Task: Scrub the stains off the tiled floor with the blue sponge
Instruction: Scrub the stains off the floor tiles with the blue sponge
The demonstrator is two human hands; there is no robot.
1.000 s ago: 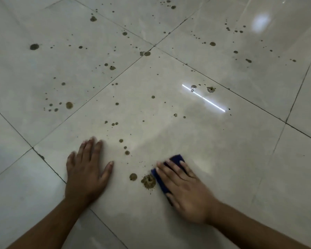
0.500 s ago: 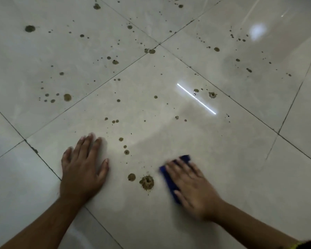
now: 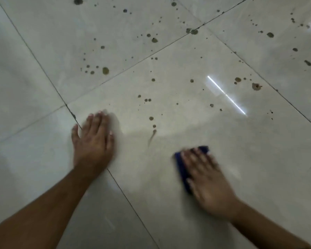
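A blue sponge [image 3: 182, 167] lies flat on the pale glossy tiled floor [image 3: 223, 141], and my right hand [image 3: 207, 178] presses down on it with spread fingers, blurred by motion. My left hand [image 3: 93, 141] rests flat on the floor to the left, palm down, holding nothing. A smeared brown streak [image 3: 152, 136] lies between the two hands. Above it sit small brown spots [image 3: 151, 118], and many more stains [image 3: 105, 71] dot the tiles farther away.
Dark grout lines [image 3: 74, 114] cross the floor diagonally, one passing under my left hand. A bright line of reflected light [image 3: 226, 95] shines on the centre tile. More brown spots [image 3: 256, 86] lie at the upper right.
The two large brown blots next to the sponge are gone, leaving only a thin smear. My right hand and the sponge have shifted right. The view has tilted and moved closer.
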